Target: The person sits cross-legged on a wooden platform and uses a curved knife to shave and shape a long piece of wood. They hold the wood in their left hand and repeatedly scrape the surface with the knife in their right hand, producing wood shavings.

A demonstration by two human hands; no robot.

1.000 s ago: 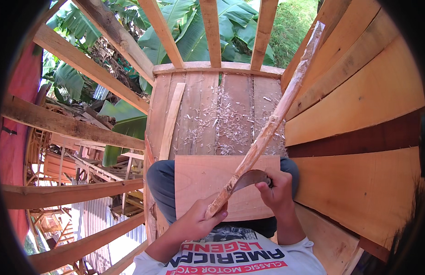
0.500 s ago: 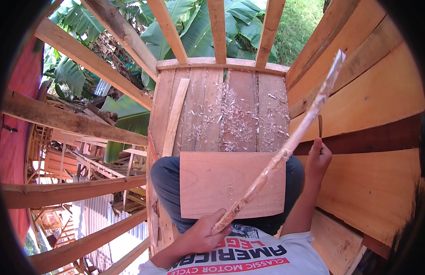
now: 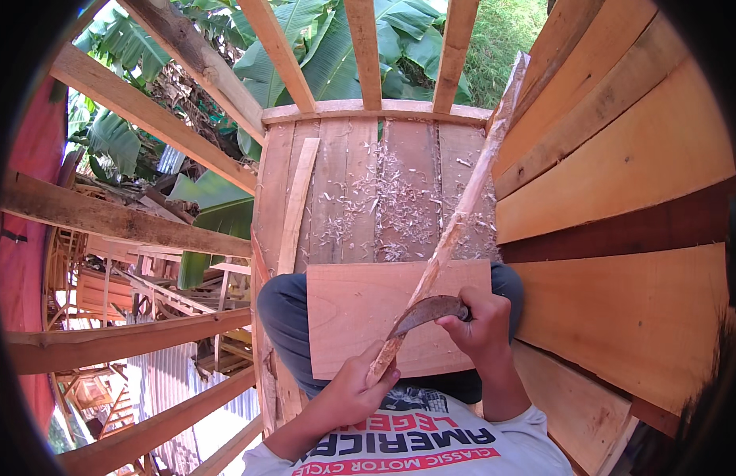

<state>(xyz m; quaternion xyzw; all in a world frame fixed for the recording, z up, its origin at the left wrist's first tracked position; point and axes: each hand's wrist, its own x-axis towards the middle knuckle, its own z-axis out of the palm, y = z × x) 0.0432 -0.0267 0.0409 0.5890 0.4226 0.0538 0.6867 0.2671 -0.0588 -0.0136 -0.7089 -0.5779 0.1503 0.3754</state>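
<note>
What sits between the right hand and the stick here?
A curved blade: in the head view it reaches from the right hand across the stick, with the board behind it.

the near end of the long, rough, pale wooden stick is hidden inside the left hand. the handle of the curved dark metal blade is mostly covered by the right hand, as is part of the right edge of the flat light-brown wooden board. single pale curled wood shavings on the brown plank floor are too small to be told apart. the white printed shirt is cut off below.
</note>
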